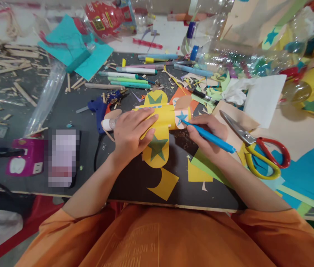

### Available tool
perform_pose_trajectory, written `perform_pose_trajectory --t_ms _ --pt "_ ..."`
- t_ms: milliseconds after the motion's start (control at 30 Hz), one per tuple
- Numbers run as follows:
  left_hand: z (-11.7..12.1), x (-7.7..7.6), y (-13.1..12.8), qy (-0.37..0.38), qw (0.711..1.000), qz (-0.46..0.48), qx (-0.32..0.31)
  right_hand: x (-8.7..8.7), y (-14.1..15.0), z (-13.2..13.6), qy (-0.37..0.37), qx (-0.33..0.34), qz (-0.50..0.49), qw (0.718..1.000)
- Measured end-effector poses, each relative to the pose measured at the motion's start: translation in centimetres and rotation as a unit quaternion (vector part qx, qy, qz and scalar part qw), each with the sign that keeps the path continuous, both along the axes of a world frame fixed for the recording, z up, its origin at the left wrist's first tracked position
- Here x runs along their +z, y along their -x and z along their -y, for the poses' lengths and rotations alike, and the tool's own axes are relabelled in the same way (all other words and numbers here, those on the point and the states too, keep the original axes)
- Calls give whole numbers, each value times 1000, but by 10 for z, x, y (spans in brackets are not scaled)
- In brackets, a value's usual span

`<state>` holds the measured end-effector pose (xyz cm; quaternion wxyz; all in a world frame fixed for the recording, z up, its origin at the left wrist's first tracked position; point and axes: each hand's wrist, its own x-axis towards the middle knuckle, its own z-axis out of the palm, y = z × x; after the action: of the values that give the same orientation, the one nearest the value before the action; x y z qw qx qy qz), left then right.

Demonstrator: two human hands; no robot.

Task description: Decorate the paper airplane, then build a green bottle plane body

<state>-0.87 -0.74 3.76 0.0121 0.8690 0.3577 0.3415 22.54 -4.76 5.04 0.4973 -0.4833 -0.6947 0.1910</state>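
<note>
A yellow paper model airplane (165,117) lies on the dark table, its rounded wings bearing green stars. My left hand (134,128) is wrapped over its body from the left, near a white bottle cap (107,124) at that end. In my right hand (211,135) is a blue marker (211,138), gripped between thumb and fingers. Its tip meets the pale tail piece (181,118), on which a blue star is drawn. Part of the body is hidden under my left hand.
Red-and-yellow-handled scissors (253,142) lie open at the right on paper sheets. A blue glue gun (98,107) and a phone (63,157) are at the left. Behind lie several markers (130,79), paper scraps, and a clear plastic bottle (243,55). Yellow offcuts (164,184) lie near the front edge.
</note>
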Motion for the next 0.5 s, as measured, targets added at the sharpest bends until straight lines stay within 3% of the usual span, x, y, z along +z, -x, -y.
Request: perform_pose_trajectory --t_ms 133,300,500 --pt "-1 1 -2 -30 999 5 -9 3 1 0 35 1 6 999" --pt "0 3 -2 -42 999 -22 0 1 -2 -1 -5 37 35 999" --pt "-1 4 -3 -53 999 -13 -5 1 -1 -1 -6 17 22 1000"
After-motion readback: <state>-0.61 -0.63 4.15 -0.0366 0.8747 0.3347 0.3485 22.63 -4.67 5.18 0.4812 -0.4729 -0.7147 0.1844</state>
